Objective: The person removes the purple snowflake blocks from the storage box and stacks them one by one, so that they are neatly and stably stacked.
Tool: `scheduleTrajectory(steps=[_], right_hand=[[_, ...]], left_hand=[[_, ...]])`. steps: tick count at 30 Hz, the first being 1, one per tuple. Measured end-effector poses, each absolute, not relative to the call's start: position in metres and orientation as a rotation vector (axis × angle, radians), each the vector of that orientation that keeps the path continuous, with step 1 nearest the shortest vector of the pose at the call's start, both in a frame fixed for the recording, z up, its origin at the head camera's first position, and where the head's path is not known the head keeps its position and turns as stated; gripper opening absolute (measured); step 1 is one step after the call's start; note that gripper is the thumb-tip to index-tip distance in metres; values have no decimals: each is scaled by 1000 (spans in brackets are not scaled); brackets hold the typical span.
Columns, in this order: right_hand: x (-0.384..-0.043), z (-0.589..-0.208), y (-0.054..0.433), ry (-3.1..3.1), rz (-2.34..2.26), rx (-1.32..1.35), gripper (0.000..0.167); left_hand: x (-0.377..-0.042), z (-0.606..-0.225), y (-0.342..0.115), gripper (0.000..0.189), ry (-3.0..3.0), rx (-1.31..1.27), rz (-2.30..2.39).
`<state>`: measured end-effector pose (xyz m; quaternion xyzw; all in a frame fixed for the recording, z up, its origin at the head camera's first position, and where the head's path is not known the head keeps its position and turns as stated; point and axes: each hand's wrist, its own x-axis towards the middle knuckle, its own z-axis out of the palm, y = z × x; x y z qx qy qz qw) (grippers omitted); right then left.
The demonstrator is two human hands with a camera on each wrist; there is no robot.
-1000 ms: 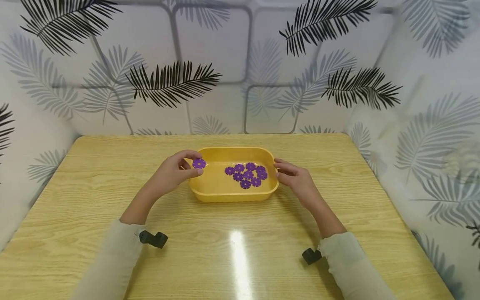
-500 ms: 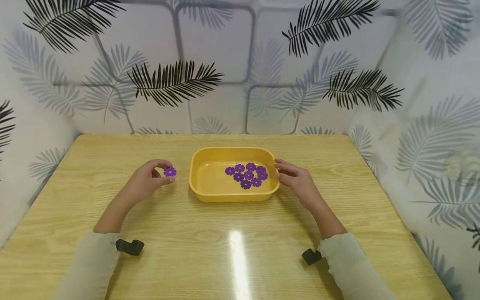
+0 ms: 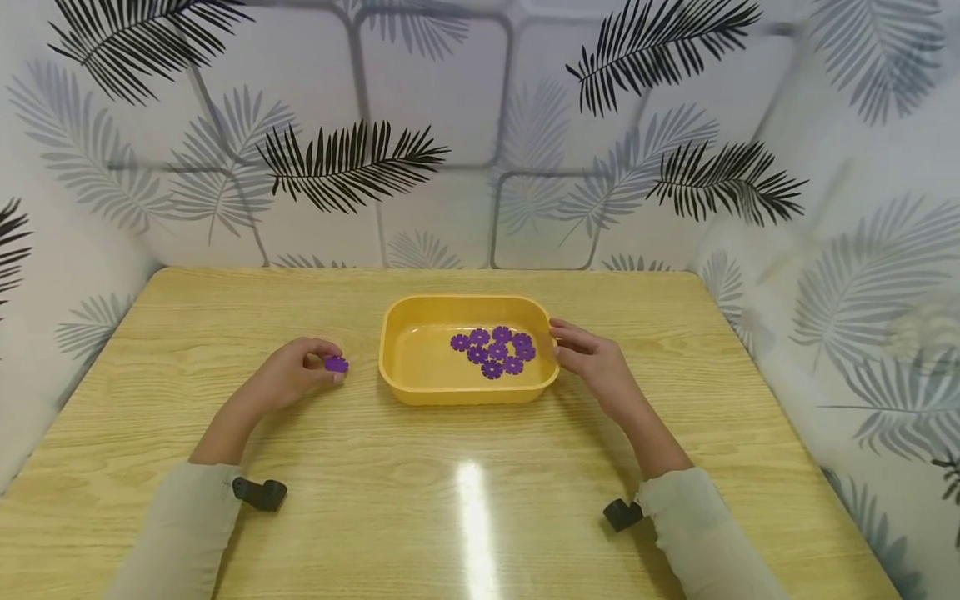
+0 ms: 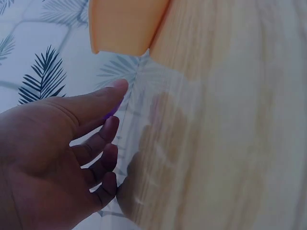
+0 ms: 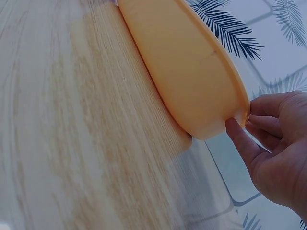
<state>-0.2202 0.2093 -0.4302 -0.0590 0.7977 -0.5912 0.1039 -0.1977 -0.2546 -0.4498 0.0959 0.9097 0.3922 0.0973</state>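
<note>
My left hand (image 3: pixel 288 375) is low over the table, left of the yellow tray (image 3: pixel 442 394). Thumb and fingers pinch a purple interlocking disc (image 3: pixel 336 364), seen tilted, with notches round its edge. In the left wrist view only a sliver of that purple disc (image 4: pixel 112 110) shows between thumb and index finger. Several similar purple discs (image 3: pixel 497 351) lie in the right half of the tray. My right hand (image 3: pixel 596 367) touches the tray's right end with its fingertips; in the right wrist view the thumb (image 5: pixel 235 127) presses the outer wall.
The wooden table (image 3: pixel 390 500) carries the tray near its far side. Behind it stands a wall (image 3: pixel 427 100) with a leaf pattern. A dark wrist camera (image 3: pixel 260 494) sits at the left sleeve, another camera (image 3: pixel 622 513) at the right.
From over the tray's left end, my left hand has moved left with the purple disc, then lowered toward the table, the disc tilting flatter. The right hand stays at the tray.
</note>
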Motion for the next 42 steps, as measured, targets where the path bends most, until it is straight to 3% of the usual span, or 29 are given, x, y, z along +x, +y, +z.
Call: scheduleTrajectory(steps=[24, 42], right_hand=[[-221, -431, 211, 2328, -1772, -193, 45], [-222, -431, 210, 2350, -1739, -201, 45]], left_hand=[[-196, -455, -252, 38, 2731, 379, 1085], [-197, -441, -246, 45, 2756, 253, 1151]])
